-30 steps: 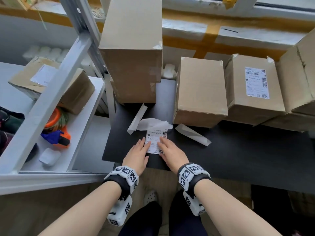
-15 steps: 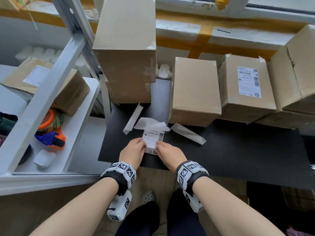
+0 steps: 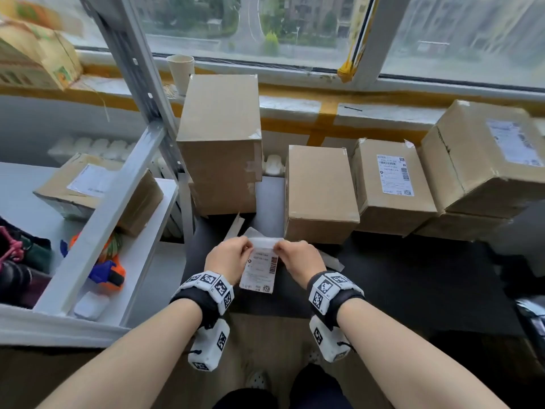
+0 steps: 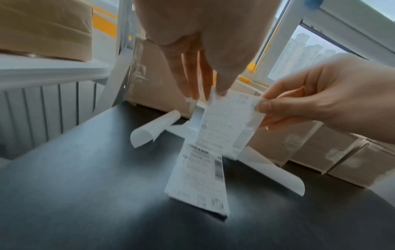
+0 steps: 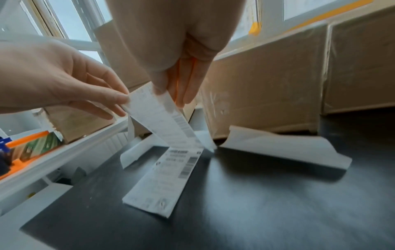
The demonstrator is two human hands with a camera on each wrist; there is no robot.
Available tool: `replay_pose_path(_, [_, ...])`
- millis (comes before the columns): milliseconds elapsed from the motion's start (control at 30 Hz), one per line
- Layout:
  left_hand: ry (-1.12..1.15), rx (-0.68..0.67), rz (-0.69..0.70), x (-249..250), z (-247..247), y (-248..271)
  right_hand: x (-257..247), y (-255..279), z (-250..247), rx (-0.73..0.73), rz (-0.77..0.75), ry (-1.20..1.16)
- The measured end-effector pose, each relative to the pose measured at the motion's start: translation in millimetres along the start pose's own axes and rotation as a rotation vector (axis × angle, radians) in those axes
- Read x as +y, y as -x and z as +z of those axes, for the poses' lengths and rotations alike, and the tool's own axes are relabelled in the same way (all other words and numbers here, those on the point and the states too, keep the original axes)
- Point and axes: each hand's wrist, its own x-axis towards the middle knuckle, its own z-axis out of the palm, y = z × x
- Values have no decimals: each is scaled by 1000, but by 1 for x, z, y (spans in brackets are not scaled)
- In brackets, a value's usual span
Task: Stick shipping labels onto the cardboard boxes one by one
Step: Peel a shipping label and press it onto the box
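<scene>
A white shipping label (image 3: 261,267) hangs over the black table (image 3: 413,284). My left hand (image 3: 249,246) and right hand (image 3: 278,247) pinch its top corners. The left wrist view shows the lifted label (image 4: 228,125) between my left fingertips (image 4: 205,94) and my right hand (image 4: 262,108). Its lower end meets a second printed label (image 4: 198,179) lying flat; whether they are joined I cannot tell. Behind stand a tall plain box (image 3: 219,137), a plain low box (image 3: 320,187) and a labelled box (image 3: 389,184). The right wrist view shows the held label (image 5: 162,121) under my right hand (image 5: 169,94).
Curled white backing strips (image 4: 153,128) (image 5: 282,147) lie on the table near the boxes. More labelled boxes (image 3: 486,154) are stacked at right. A white shelf (image 3: 141,261) at left holds a box (image 3: 97,190) and an orange tape dispenser (image 3: 106,270). A paper cup (image 3: 180,69) stands on the windowsill.
Both hands went from pressing the label flat on the table to pinching its top edge and lifting it. The head view tilted up, so the window now shows.
</scene>
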Motion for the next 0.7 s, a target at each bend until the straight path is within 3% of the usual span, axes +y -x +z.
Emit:
replay_pose_path(300, [295, 98, -190, 16, -29, -12, -14, -1, -36, 208, 100, -187])
replay_pose_path(700, [479, 2, -59, 40, -35, -22, -34, -14, -44, 265, 179, -551])
